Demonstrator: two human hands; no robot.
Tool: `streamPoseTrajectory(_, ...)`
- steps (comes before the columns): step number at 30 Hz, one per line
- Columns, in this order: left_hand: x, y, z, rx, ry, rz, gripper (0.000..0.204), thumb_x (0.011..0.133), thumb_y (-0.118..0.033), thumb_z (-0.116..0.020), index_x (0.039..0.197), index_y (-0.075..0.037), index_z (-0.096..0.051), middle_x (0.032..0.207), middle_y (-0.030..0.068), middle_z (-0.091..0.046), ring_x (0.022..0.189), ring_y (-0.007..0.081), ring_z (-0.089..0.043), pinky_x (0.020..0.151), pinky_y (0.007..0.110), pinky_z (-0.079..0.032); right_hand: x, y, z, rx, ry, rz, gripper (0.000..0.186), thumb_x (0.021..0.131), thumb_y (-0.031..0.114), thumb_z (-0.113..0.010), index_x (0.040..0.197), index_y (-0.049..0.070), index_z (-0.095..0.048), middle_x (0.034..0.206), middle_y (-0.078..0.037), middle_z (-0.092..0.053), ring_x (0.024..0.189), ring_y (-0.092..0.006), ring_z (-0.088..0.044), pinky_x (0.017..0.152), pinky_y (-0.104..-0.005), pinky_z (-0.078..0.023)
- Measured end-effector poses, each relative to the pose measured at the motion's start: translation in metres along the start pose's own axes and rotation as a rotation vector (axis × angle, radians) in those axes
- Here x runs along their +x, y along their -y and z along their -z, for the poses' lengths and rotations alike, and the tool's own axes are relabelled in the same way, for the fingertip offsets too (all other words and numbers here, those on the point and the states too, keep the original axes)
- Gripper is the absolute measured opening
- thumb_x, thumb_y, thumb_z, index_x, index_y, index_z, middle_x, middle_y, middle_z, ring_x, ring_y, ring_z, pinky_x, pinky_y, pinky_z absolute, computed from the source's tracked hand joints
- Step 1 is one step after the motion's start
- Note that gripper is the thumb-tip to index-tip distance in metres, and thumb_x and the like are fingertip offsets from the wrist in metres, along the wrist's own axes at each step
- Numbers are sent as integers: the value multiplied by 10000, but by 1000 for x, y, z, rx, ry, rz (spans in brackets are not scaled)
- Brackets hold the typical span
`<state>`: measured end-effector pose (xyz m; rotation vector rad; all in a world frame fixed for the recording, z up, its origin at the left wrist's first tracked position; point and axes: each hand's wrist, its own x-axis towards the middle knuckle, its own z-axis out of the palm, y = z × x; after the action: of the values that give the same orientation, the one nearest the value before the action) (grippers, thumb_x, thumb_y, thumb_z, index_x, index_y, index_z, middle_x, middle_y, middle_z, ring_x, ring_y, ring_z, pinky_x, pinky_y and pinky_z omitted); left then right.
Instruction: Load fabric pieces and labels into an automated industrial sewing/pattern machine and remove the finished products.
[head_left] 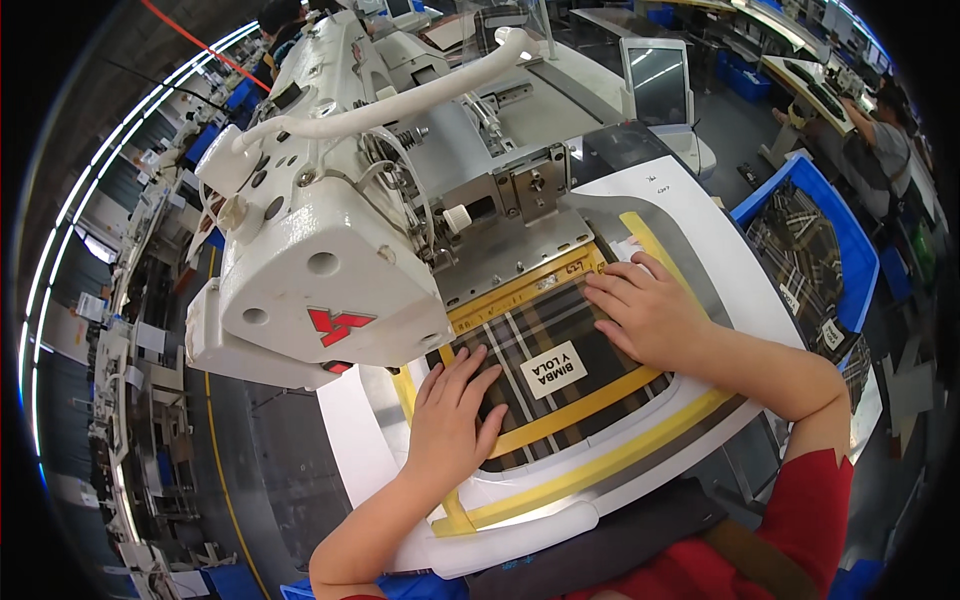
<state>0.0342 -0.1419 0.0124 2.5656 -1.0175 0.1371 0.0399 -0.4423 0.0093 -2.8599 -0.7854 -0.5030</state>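
Note:
A dark plaid fabric piece point(557, 322) with white and brown stripes lies flat inside a frame edged with yellow strips point(580, 414). On it sits a white rectangular label point(553, 370) with black lettering. My left hand point(446, 425) rests on the fabric's left side, its fingers stretched out and apart. At the upper right, my right hand point(648, 317) lies flat on the fabric and frame edge, fingers extended. Neither hand grips anything. Just beyond the fabric is the metal clamp plate point(520, 262) of a white industrial sewing machine point(320, 265), whose head stands left of my hands.
The frame lies on a white worktop point(345, 425) with a rounded edge. To the right, a blue bin point(862, 265) holds several plaid pieces with white labels. A screen point(657, 85) stands beyond the machine. Another person point(885, 150) sits at the far right.

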Motion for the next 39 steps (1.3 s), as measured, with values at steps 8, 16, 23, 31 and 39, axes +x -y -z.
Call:
streamPoseTrajectory(8,1,1,-5,-21,-9,0,428,831,-194,-641,1234,-82,-553,1374,131,-489,1301,314,-441,1089,472,-314,-1,-2,-2,10,-16,11,374,845,226,-648,1171,45,-620,1233,-82,-601,1185,-237,-512,1041,-427,-363)
streamPoseTrajectory(16,0,0,-1,-38,-3,5,425,804,-130,-633,1217,-62,-558,1373,137,-487,1286,348,-444,1078,482,-330,1,-3,-4,53,-46,56,372,820,211,-670,1136,19,-629,1192,-112,-614,1136,-263,-538,996,-412,-398)
streamPoseTrajectory(23,1,-2,-1,-29,-17,-1,426,810,-137,-631,1224,-71,-553,1362,139,-491,1285,346,-444,1088,488,-322,0,-4,-3,54,-62,63,386,807,213,-680,1128,5,-630,1192,-126,-614,1127,-269,-540,981,-410,-408)
streamPoseTrajectory(31,-2,-8,2,34,20,56,426,837,-194,-635,1241,-92,-544,1349,129,-496,1288,316,-444,1099,480,-305,3,-8,-8,88,-56,123,406,788,261,-704,1100,10,-641,1175,-121,-618,1091,-265,-553,975,-407,-410)
streamPoseTrajectory(39,25,-25,-13,44,48,16,436,885,-300,-625,1249,-81,-526,1358,140,-476,1291,335,-436,1095,464,-315,2,-20,-9,94,-48,176,416,777,280,-705,1084,7,-644,1170,-122,-617,1091,-270,-541,952,-396,-416)
